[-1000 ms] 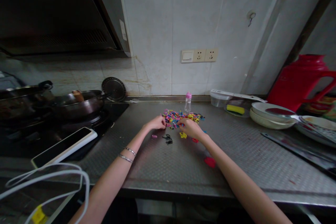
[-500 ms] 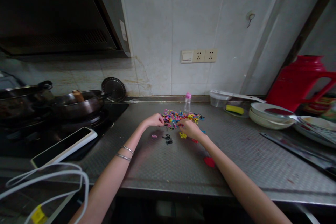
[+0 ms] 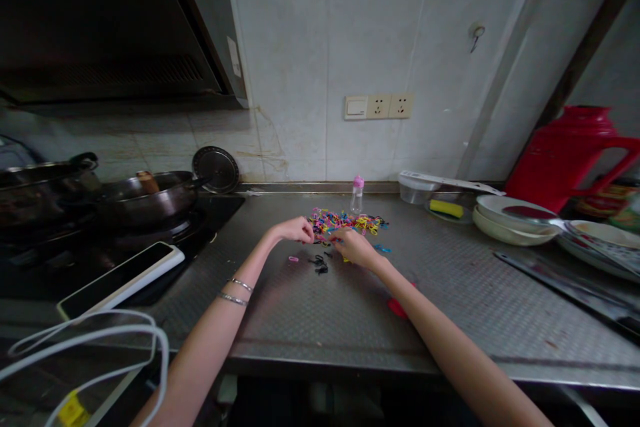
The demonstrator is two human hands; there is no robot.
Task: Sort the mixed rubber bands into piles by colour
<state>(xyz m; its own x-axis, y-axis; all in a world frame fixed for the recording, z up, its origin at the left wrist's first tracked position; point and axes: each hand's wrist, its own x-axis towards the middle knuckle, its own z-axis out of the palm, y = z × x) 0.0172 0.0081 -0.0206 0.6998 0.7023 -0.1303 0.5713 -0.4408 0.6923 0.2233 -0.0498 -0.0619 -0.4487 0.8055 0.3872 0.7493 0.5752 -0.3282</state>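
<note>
Colour across the steel counter (image 3: pixel 280 320)!

And the right hand (image 3: pixel 355 248) had just edged inward! A dark piece (image 3: pixel 327 254) had come into view beside the black bands (image 3: pixel 321 265), apparently adding to that small cluster. The mixed bands (image 3: pixel 340 221) lay heaped beyond, near the pink-topped bottle (image 3: pixel 357 195), with one pink band (image 3: pixel 293 259) out alone. The left hand (image 3: pixel 296 230) sat curled at the heap's edge, fingers drawn in; the right kept its fingers narrow and low. Whether either gripped a band, nobody could tell!
</note>
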